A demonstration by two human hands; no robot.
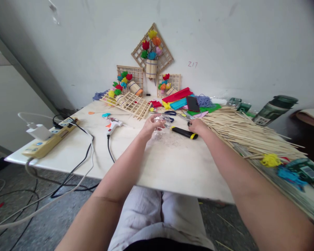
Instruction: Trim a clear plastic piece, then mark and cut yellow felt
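Left hand (148,128) is around the middle of the frame, fingers curved and a bit spread over a crinkly clear plastic piece (159,133) on the pale table (175,167). Looks like a light grip, thumb and fingertips around it, though the plastic's so see-through that its exact shape is hard to make out.

Right hand (198,126) is just right of centre, palm down, fingers bunched fairly close with the tips at a small dark loop (189,123). Can't tell if they're actually clamped on it or only touching, the knuckles hide too much. A black-and-yellow handle (184,132) lies between the hands, just below those fingertips, and some dark blue loop handles (170,113) sit just above the plastic.

Big spread of thin wooden sticks (246,127) at right of frame, white glue gun (114,126) left of centre, dark phone (193,104) above the right hand.
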